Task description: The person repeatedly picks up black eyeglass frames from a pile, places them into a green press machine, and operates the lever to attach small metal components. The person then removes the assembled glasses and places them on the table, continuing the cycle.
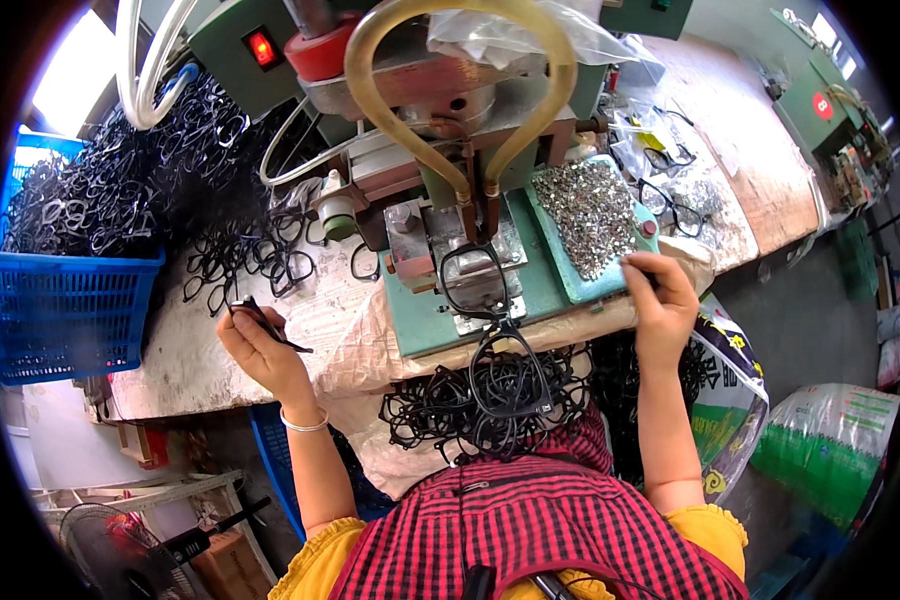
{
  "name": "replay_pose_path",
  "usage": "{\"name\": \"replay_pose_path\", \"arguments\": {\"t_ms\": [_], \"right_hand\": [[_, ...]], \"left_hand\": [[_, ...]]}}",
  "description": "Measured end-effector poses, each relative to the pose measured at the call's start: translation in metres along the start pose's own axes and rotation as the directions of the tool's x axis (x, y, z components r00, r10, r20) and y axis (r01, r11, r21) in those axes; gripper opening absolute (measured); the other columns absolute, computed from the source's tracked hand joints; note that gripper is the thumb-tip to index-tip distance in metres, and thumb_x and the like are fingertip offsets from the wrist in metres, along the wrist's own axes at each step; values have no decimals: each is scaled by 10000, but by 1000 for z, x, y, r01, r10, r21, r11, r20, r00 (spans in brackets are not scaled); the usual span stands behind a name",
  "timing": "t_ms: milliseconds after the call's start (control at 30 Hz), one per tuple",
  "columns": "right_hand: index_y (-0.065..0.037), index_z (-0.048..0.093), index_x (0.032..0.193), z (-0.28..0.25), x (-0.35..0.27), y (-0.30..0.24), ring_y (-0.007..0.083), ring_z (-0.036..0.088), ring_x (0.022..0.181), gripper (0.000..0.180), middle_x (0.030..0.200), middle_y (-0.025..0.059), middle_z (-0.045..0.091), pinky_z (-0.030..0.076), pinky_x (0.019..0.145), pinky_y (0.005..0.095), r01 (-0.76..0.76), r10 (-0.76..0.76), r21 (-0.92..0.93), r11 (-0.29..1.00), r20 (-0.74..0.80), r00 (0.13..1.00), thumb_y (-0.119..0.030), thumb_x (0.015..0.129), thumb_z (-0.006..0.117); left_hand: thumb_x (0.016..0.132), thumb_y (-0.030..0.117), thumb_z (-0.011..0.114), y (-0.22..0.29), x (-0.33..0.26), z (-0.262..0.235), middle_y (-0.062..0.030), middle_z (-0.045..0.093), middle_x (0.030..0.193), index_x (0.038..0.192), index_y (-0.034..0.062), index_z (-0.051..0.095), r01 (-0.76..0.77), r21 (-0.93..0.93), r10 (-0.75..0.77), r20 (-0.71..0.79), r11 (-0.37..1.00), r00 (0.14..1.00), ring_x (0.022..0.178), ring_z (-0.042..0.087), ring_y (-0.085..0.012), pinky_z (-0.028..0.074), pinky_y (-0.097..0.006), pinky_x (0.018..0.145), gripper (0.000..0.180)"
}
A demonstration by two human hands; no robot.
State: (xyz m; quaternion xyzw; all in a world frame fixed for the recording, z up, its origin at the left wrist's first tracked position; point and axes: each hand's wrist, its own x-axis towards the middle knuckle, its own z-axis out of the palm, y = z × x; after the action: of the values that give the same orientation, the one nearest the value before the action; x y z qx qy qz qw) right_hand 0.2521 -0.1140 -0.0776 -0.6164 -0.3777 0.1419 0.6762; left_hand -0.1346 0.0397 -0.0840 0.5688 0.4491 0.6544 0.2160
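My left hand (262, 350) pinches a slim black piece, perhaps part of a glasses frame, over the bench's front left. My right hand (662, 305) is closed at thumb and index finger beside the green tray (588, 290); whatever lies between the fingertips is too small to make out. Small shiny metal parts (582, 215) fill that tray. In the middle, a black glasses frame (448, 290) sits under the machine's two copper-coloured electrodes (478, 215). Another black frame (510, 405) hangs just in front of it, above a heap of black frames (420, 410) at my lap.
A blue crate (75, 315) piled with black frames (100, 195) stands at the left. Loose frames lie on the bench (200, 370) beside it. Thick yellowish hoses (365, 90) loop above the machine. Further frames (685, 215) and plastic bags lie beyond the tray. A fan (120, 555) stands lower left.
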Motion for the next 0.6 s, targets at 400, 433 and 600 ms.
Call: {"name": "replay_pose_path", "arguments": {"t_ms": [400,433,600], "right_hand": [[21,614,1114,117,24,-50,139,690,910,306,936,74,711,520,840,284,75,-129,296,952,165,978,14,821,702],[36,570,1184,114,24,-49,132,685,923,387,976,74,705,508,876,277,29,-98,306,952,214,972,9,826,714],[35,548,1236,118,19,-63,129,668,988,450,1009,93,703,491,920,281,-62,-59,382,922,296,953,5,826,730]], "left_hand": [[1056,125,564,0,-19,44,-50,652,1007,1106,35,613,408,-377,-348,219,831,912,862,647,-143,545,-289,794,115],[1048,110,573,5,-15,44,-87,670,1071,1156,25,619,366,-439,-280,249,821,927,952,676,-194,579,-354,864,145],[1064,159,531,116,15,57,-148,672,1110,1122,29,600,-143,-660,378,228,737,897,1011,642,-275,563,-394,853,158]]}}
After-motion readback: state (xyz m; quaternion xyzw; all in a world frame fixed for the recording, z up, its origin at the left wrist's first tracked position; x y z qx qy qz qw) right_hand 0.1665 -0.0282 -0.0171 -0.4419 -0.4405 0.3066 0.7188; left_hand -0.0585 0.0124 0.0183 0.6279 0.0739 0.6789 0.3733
